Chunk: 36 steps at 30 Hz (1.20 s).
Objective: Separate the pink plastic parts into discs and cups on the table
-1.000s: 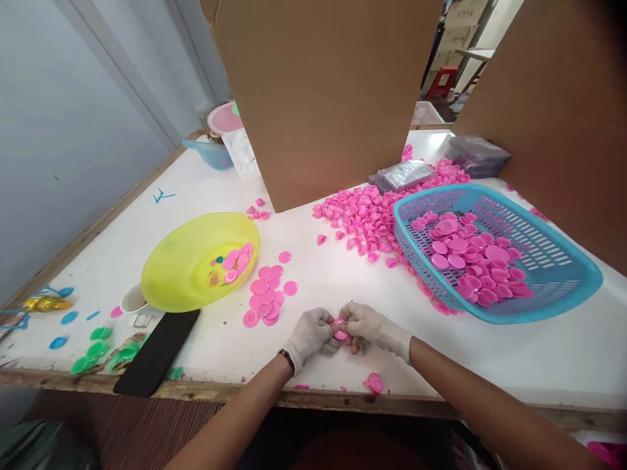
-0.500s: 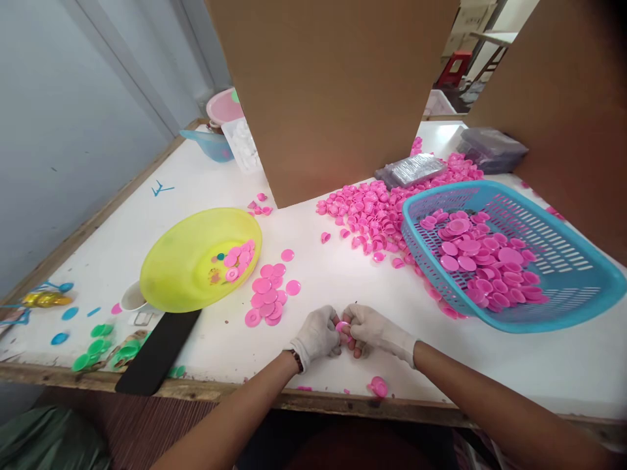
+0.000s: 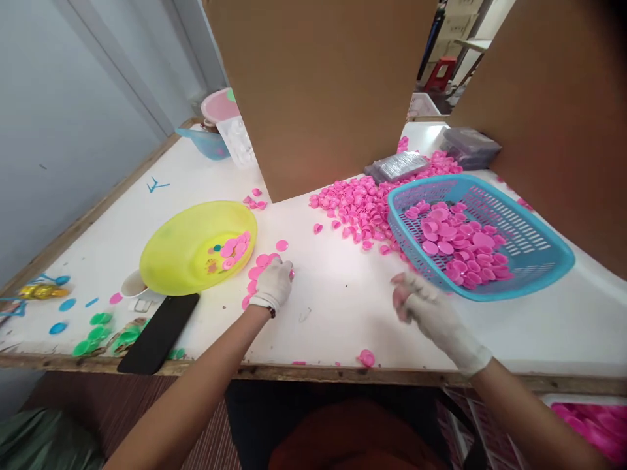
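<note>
My left hand (image 3: 275,284), in a pale glove with bare fingertips, reaches down over a spread of flat pink discs (image 3: 253,273) beside the yellow bowl. Its fingers are mostly hidden, so any grip on a disc does not show. My right hand (image 3: 431,313), gloved the same way, hovers just in front of the blue basket (image 3: 533,287); it is blurred, with the fingers partly apart and nothing visible in them. Small pink cups (image 3: 362,209) lie heaped behind the basket's left side, and more pink pieces (image 3: 473,251) fill part of the basket.
The yellow bowl (image 3: 169,251) holds a few pink discs. A black phone-like slab (image 3: 159,336) and green pieces (image 3: 98,333) lie near the front left edge. A pink piece (image 3: 366,358) rests by the front edge. A cardboard sheet (image 3: 323,85) stands upright behind.
My hands were together around a small pink piece and have parted. The left went to the discs, the right toward the basket. The pink piece no longer shows between them. The view shifted slightly.
</note>
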Available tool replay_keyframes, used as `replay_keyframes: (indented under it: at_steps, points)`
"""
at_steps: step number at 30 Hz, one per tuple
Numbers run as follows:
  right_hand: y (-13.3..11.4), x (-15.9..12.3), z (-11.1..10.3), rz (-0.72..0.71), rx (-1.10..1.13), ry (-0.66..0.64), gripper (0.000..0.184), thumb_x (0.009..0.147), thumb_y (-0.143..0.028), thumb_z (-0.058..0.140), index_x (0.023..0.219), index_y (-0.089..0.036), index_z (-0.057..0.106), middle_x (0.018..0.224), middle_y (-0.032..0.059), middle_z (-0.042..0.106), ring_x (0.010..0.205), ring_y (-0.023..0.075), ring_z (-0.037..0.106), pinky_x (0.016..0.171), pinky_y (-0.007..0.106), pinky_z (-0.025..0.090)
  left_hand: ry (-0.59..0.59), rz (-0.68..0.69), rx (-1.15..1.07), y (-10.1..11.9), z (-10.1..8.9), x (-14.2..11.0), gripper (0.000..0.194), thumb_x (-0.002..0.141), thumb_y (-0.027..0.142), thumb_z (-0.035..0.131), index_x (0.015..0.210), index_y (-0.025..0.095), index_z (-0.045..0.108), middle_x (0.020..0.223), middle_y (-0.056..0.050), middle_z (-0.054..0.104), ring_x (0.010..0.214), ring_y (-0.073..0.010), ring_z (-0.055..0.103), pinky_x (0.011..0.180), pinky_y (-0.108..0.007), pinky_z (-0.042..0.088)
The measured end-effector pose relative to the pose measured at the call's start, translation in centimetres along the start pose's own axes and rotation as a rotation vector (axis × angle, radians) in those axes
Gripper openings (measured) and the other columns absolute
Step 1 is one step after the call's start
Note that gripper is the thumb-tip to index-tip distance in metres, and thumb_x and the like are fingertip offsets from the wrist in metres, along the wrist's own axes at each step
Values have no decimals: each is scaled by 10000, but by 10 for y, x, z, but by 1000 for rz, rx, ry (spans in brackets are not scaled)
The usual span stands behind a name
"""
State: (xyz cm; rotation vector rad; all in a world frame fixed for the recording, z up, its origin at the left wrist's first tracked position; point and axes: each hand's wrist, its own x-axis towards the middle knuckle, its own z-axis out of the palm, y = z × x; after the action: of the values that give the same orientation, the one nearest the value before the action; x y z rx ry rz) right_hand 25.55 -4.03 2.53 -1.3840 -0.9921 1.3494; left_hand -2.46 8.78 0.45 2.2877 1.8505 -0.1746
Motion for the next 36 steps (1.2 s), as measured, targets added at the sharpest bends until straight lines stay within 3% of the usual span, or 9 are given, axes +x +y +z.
replay_keyframes:
  at_steps: [2,4,8,11,14,18,22,29,36]
  points:
    - [12,-21,7,95,-375,-223,158,681,-175,530,833,-208,554,606,-45,557,503,93,487,477,206,358,-8,0,78,-2,1,8,213,842,230,415,953,136,570,1064,-155,543,826,-227,573,636,-302,420]
    - [25,-33,22,95,-680,-358,66,692,-197,548,754,-193,569,673,-12,604,604,117,521,549,224,362,27,5,75,-1,3,10,205,824,207,437,974,137,557,1036,-146,559,845,-226,568,649,-296,419]
    - [41,-21,53,-14,-911,-313,80,761,-257,521,737,-190,557,729,14,632,663,134,530,604,243,347,56,1,-205,8,7,-1,132,794,184,470,883,160,565,840,-75,619,753,-180,577,639,-274,422]
    - [40,8,66,-47,-798,-280,55,763,-227,504,774,-188,541,714,13,628,668,135,549,615,243,367,-20,-6,-638,19,8,-19,71,775,159,480,787,166,549,644,-20,595,617,-138,576,572,-239,432]
    - [29,31,72,19,-512,-288,174,740,-166,469,903,-186,525,686,-9,606,631,118,559,569,219,389,-156,-81,-1056,34,7,-41,24,771,164,496,785,160,515,553,9,561,512,-120,571,495,-221,449]
    - [9,38,73,82,-311,-348,104,769,-229,453,826,-177,522,646,-26,564,501,75,503,462,189,360,-248,-44,-1311,57,6,-63,56,769,205,527,786,156,506,545,12,569,481,-108,574,467,-215,472]
    - [14,35,70,198,-406,-328,73,758,-245,483,740,-175,495,548,-50,501,427,65,481,393,169,320,-281,-91,-1322,64,14,-68,82,786,242,504,808,164,491,538,25,557,409,-88,525,380,-183,411]
    - [46,34,73,309,-409,-394,49,797,-222,447,817,-182,468,579,-45,526,412,65,515,374,157,361,-475,-197,-1307,63,47,-65,83,754,168,528,772,173,447,453,52,518,368,-90,489,382,-198,410]
    - [39,43,77,462,-384,-470,61,817,-195,424,877,-195,436,592,-51,528,382,73,534,354,154,374,-475,-133,-1106,64,49,-55,77,716,148,530,709,188,464,417,63,487,375,-104,493,379,-193,381]
